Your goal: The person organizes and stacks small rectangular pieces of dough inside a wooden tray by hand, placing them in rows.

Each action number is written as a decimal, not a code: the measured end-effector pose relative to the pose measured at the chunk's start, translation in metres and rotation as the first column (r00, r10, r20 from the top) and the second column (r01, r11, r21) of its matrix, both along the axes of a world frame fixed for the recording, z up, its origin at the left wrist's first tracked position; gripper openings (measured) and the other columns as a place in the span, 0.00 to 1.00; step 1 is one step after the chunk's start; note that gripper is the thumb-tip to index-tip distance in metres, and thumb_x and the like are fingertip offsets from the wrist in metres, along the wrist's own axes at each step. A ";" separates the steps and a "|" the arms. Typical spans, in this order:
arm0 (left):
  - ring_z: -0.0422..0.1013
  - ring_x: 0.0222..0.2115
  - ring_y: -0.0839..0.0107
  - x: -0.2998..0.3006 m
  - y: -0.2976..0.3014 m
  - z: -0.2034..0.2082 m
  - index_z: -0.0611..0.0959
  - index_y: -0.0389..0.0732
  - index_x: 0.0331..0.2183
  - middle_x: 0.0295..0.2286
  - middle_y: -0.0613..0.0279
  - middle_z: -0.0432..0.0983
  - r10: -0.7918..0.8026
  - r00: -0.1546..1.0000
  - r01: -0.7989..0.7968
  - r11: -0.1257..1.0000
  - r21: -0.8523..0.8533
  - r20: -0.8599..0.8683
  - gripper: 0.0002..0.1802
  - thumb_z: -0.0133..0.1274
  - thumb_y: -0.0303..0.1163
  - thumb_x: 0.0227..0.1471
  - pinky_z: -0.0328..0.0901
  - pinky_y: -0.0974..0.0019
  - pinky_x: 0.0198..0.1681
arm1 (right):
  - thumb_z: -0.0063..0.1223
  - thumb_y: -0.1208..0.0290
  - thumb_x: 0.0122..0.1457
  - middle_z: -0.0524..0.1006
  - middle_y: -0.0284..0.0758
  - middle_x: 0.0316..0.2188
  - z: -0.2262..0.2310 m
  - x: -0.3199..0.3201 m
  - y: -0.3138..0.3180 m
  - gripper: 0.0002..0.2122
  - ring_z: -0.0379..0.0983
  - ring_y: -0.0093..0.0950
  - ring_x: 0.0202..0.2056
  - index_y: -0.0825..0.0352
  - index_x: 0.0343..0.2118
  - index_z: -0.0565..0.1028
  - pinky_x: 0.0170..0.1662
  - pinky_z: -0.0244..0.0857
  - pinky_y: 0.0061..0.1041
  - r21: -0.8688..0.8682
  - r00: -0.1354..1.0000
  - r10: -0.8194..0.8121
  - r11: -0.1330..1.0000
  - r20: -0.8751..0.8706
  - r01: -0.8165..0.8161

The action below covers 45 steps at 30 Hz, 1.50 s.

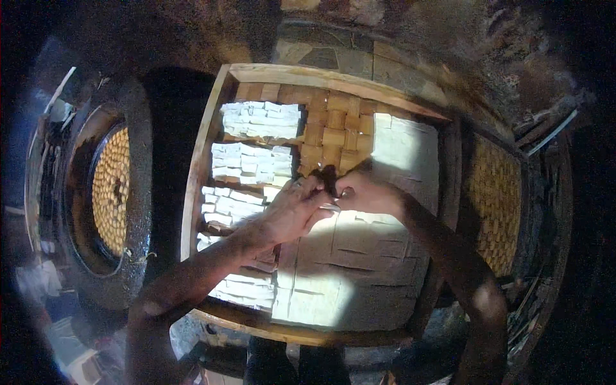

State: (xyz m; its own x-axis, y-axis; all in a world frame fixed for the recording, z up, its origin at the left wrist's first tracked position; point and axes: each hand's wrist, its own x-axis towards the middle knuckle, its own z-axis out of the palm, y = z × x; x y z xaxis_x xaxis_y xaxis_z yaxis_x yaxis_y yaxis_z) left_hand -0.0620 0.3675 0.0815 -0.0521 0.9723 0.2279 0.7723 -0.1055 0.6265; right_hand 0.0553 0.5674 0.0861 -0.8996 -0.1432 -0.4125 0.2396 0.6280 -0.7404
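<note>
- The left forearm point(215, 273) is slanted up and rightward.
- The right forearm point(452, 256) is slanted up and leftward.
- Both elbows point(489, 307) are bent.
- The left grip point(297, 208) and right grip point(371, 192) are held close together, fingers point(310, 186) curled.

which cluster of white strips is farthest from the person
The top-left cluster of white strips, nearest the far rim of the wooden tray; the other clusters lie closer to the person.

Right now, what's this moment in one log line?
left hand: over tray, hold unclear; right hand: close by, hold unclear; strips: rows, tray's left; slab: tray's right
</note>
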 end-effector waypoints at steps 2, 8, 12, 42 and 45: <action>0.67 0.42 0.49 0.001 0.002 -0.001 0.77 0.41 0.42 0.40 0.48 0.69 0.037 0.999 -0.038 0.999 -0.033 -0.012 0.16 0.57 0.38 0.53 0.64 0.49 0.45 | 0.56 0.68 0.58 0.75 0.39 0.31 -0.002 -0.004 -0.001 0.10 0.71 0.26 0.32 0.71 0.33 0.76 0.36 0.65 0.30 0.027 0.998 -0.006 1.000 0.059 0.004; 0.70 0.39 0.47 0.006 0.014 0.000 0.75 0.41 0.45 0.40 0.48 0.70 0.147 0.982 -0.144 0.989 0.030 -0.116 0.16 0.54 0.36 0.57 0.66 0.49 0.43 | 0.54 0.67 0.56 0.78 0.48 0.39 0.004 0.011 0.015 0.14 0.75 0.40 0.42 0.69 0.43 0.75 0.45 0.67 0.36 -0.092 0.963 -0.148 0.987 -0.227 0.130; 0.71 0.40 0.48 -0.002 0.013 -0.007 0.75 0.41 0.46 0.41 0.47 0.71 0.003 0.994 0.004 0.998 0.065 -0.112 0.16 0.52 0.37 0.58 0.68 0.51 0.43 | 0.60 0.59 0.54 0.73 0.49 0.44 0.037 0.022 0.001 0.28 0.69 0.45 0.48 0.69 0.53 0.67 0.54 0.63 0.36 0.092 0.990 -0.054 0.995 0.127 0.043; 0.69 0.50 0.51 0.000 0.063 -0.007 0.78 0.39 0.46 0.48 0.49 0.73 -0.031 0.999 0.021 0.977 -0.213 -0.045 0.17 0.48 0.33 0.56 0.65 0.53 0.54 | 0.67 0.68 0.43 0.72 0.35 0.44 0.016 0.064 -0.042 0.16 0.64 0.41 0.49 0.63 0.36 0.75 0.52 0.60 0.39 0.356 0.852 -0.063 0.891 -0.520 0.283; 0.71 0.46 0.49 0.000 0.063 -0.010 0.78 0.37 0.42 0.43 0.44 0.74 -0.023 0.998 0.016 0.991 -0.131 -0.051 0.16 0.44 0.37 0.57 0.67 0.49 0.51 | 0.68 0.69 0.44 0.74 0.37 0.43 0.025 0.061 -0.030 0.17 0.69 0.37 0.48 0.66 0.37 0.75 0.51 0.64 0.35 0.317 0.856 -0.078 0.909 -0.510 0.272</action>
State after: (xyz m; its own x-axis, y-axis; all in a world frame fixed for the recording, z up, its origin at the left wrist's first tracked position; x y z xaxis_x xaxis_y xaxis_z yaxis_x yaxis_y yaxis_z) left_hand -0.0615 0.4307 0.0718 -0.0240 0.9946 0.1014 0.8030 -0.0412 0.5945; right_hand 0.1168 0.5370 0.1115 -0.9905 0.1091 0.0840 0.0506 0.8556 -0.5152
